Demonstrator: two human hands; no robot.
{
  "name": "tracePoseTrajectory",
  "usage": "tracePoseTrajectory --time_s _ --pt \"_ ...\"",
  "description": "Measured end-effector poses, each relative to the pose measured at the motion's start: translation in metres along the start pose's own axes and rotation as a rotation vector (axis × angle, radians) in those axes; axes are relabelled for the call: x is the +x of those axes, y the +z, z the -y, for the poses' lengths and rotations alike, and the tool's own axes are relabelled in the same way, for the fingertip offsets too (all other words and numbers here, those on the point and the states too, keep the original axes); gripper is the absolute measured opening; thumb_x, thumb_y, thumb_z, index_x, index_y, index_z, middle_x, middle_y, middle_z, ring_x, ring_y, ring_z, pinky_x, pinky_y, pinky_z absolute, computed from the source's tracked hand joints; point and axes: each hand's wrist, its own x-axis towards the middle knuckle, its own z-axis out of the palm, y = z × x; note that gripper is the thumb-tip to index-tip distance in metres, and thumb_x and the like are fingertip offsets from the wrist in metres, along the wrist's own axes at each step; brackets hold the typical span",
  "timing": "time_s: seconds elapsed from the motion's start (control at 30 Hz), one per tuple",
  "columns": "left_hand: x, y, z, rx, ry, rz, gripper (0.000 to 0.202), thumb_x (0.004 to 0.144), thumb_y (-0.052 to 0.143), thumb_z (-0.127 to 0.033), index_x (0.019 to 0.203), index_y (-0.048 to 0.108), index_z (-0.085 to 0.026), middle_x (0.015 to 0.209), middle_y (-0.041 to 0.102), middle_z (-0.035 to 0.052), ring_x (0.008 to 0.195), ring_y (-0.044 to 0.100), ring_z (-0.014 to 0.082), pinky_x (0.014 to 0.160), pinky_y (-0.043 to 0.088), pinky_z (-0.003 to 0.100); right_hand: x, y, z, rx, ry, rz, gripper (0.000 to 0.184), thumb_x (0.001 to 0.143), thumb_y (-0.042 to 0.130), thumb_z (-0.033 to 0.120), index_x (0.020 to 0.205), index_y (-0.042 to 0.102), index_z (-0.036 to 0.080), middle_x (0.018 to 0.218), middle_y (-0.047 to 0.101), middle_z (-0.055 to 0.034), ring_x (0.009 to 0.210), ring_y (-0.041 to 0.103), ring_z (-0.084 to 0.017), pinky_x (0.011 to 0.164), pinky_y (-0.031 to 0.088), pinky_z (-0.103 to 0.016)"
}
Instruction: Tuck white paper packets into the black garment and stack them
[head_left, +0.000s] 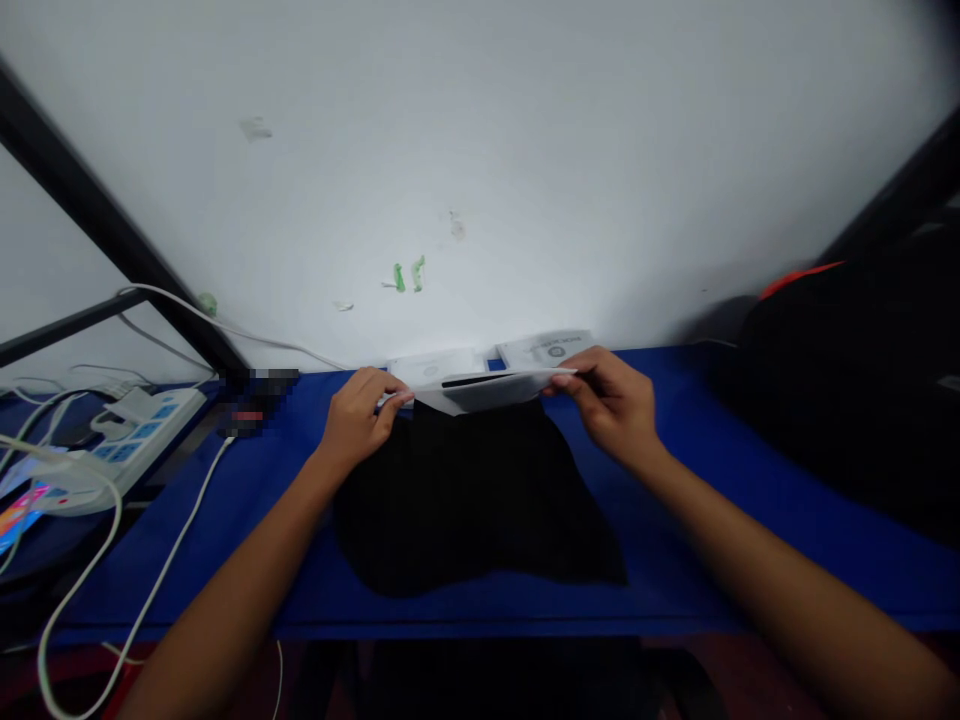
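A white, thin, paper-like folded piece (499, 392) stretches between my two hands, with a dark slit along its upper edge. My left hand (360, 418) pinches its left end between thumb and fingers. At the right end, the thumb and fingers of my right hand (616, 405) are closed on its corner. Just below it a black cloth (480, 510) lies spread on the blue tabletop, its top edge meeting the white piece. Whether the cloth goes inside the white piece, I cannot tell.
Two flat white boxes (551, 348) lie against the wall behind my hands. To the left are a white power strip (146, 430), loose white cables and a dark device (259, 400). A large black bag-like object (847, 390) with an orange edge fills the right side.
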Motion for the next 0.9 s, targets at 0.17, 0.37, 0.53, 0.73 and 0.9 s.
tracePoseTrajectory --time_s 0.17,0.37,0.53,0.73,0.9 --pt "-0.004 0.004 -0.005 -0.322 -0.248 0.115 0.015 0.088 0.064 -0.031 0.09 0.058 -0.017 0.078 0.064 0.001 0.055 0.058 0.0086 0.053 0.048 0.02 -0.002 0.008 -0.018 0.078 0.056 0.131 0.013 0.09 0.058 0.033 0.087 0.06 0.021 0.077 0.065 -0.0016 0.07 0.062 -0.015 0.064 0.051 -0.029" --pt "-0.002 0.005 -0.031 -0.252 -0.125 0.325 0.011 0.089 0.057 -0.025 0.083 0.062 -0.017 0.069 0.06 -0.0021 0.051 0.052 0.0064 0.051 0.043 0.018 0.001 0.003 -0.02 0.011 -0.064 0.301 0.014 0.087 0.051 0.026 0.094 0.061 0.02 0.089 0.067 -0.005 0.079 0.062 -0.018 0.068 0.051 -0.033" --pt "-0.004 0.006 -0.044 -0.067 -0.049 0.205 0.012 0.088 0.053 -0.021 0.08 0.06 -0.016 0.062 0.057 -0.0034 0.048 0.049 0.0073 0.05 0.04 0.019 -0.002 -0.005 0.001 -0.202 -0.33 0.079 0.022 0.086 0.05 0.024 0.106 0.059 0.021 0.091 0.066 -0.0079 0.081 0.06 -0.023 0.072 0.05 -0.041" --pt "-0.007 0.011 -0.066 -0.015 0.015 0.209 0.012 0.086 0.05 -0.018 0.077 0.058 -0.017 0.06 0.057 -0.0031 0.047 0.05 0.0082 0.047 0.037 0.02 -0.023 0.019 0.042 -0.202 -0.73 0.474 0.024 0.091 0.047 0.012 0.112 0.058 0.013 0.092 0.069 -0.0094 0.087 0.064 -0.02 0.073 0.056 -0.032" --pt "-0.008 0.012 -0.073 0.03 0.03 0.172 0.012 0.086 0.049 -0.017 0.077 0.057 -0.017 0.058 0.057 -0.0029 0.047 0.051 0.0091 0.047 0.039 0.021 -0.035 0.032 0.053 -0.315 -0.723 0.538 0.029 0.095 0.039 0.008 0.113 0.061 0.008 0.101 0.071 -0.0145 0.094 0.065 -0.022 0.081 0.059 -0.038"
